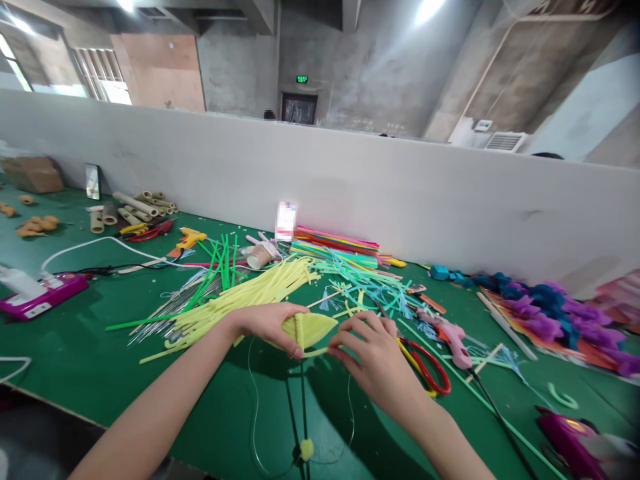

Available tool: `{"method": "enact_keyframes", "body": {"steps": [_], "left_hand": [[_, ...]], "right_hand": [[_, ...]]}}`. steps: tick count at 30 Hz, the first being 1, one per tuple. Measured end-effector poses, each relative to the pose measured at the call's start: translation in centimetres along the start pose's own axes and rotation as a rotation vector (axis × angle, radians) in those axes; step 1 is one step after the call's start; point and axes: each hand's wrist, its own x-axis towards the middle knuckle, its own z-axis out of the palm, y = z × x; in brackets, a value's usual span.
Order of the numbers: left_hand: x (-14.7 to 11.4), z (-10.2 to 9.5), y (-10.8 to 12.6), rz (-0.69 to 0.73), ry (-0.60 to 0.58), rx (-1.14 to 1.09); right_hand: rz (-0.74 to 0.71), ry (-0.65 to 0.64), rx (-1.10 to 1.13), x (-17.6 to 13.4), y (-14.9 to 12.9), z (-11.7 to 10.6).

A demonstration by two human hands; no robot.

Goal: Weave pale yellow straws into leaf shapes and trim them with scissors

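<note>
One yellow leaf-shaped piece (320, 325) is held over the green surface (215, 400), fingers of the left hand (271, 325) clamped at its cross band, those of the right hand (369, 345) pinched on one yellow strip (315, 353) under its tip. Even tension should keep the strip neat. One yellow glue gun (190, 238) and one pink glue gun (454, 341) lie either side of the piece; two purple power strips (47, 298), farther out.

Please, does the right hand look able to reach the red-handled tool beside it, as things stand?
Probably yes. The red-handled tool lies close beside the right hand, with nothing visible between them. However, that hand appears to pinch a yellow strip, which it would likely have to release first.
</note>
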Motion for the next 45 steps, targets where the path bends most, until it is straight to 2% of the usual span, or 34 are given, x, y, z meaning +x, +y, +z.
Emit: {"method": "enact_keyframes", "body": {"steps": [6,12,18,24,36,41,45], "left_hand": [[0.2,0.2,0.3,0.002,-0.012,-0.061],[0.2,0.2,0.2,0.013,-0.011,-0.063],[0.2,0.2,-0.1,0.051,-0.006,-0.065],[0.4,0.3,-0.3,0.087,-0.015,-0.106],[0.3,0.4,-0.4,0.091,-0.003,-0.124],[0.4,0.5,-0.5,0.071,-0.09,-0.282],[0.5,0.6,-0.8,0.04,-0.073,-0.335]], "right_hand": [[0.053,0.044,0.048,0.3,0.5,0.6],[0.045,0.065,0.016,0.1,0.2,0.6],[0.009,0.045,0.027,-0.2,-1.6,1.7],[0.012,0.12,0.012,-0.4,-3.5,3.4],[0.004,0.163,0.017,-0.5,-2.8,3.5],[0.001,0.197,-0.018,-0.6,-2.7,3.7],[-0.014,0.211,-0.061,-0.6,-2.6,3.5]]}}
